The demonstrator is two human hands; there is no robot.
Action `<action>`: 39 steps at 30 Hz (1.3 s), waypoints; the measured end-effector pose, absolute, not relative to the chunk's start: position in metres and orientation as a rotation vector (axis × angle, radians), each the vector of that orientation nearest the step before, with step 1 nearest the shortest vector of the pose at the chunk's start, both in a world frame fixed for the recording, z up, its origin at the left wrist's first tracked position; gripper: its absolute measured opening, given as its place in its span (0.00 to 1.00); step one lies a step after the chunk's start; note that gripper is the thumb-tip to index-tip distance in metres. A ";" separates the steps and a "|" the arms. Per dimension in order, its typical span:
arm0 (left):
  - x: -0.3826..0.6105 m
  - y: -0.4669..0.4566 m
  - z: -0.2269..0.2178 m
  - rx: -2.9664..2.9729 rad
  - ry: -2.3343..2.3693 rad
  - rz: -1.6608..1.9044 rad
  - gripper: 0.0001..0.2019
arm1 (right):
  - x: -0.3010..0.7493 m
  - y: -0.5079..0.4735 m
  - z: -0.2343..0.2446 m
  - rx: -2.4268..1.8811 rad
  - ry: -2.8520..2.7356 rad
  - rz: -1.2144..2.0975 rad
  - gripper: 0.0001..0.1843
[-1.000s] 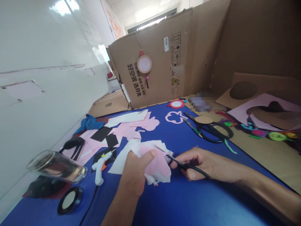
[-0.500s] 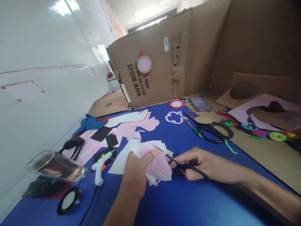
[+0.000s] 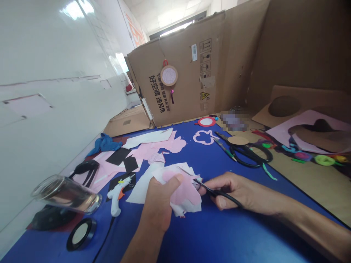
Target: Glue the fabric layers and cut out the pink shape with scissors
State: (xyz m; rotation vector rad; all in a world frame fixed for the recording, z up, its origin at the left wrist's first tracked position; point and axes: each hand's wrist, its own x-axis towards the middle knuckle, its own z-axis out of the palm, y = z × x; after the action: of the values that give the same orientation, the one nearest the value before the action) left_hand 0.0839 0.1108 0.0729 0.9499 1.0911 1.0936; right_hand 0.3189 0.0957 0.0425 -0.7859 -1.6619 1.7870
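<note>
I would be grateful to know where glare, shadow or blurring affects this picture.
Head view: bright glare at the top of the shiny white wall; head view: the cardboard at far right in shadow; head view: a pixelated patch hiding detail; head view: the scissors clear enough to make out.

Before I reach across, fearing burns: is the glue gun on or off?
Cannot tell: the glue gun shows no visible light; its cord leaves view.
</note>
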 end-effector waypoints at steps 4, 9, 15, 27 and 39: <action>0.085 0.110 0.074 0.942 1.087 1.078 0.16 | 0.317 0.095 0.043 -0.770 -1.654 1.831 0.23; 0.087 0.109 0.076 0.919 1.073 1.097 0.15 | 0.316 0.095 0.043 -0.785 -1.630 1.835 0.25; 0.088 0.108 0.073 0.905 1.104 1.116 0.17 | 0.317 0.095 0.042 -0.772 -1.659 1.794 0.30; 0.089 0.109 0.071 0.873 1.117 1.131 0.17 | 0.316 0.096 0.037 -0.744 -1.664 1.778 0.29; 0.090 0.108 0.069 0.885 1.134 1.152 0.18 | 0.313 0.095 0.034 -0.729 -1.657 1.768 0.30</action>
State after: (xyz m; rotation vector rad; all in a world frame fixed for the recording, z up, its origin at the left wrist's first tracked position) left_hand 0.0899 0.1082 0.0690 0.8852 1.1338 1.1522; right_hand 0.3128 0.0953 0.0343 -0.7285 -1.6570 1.7678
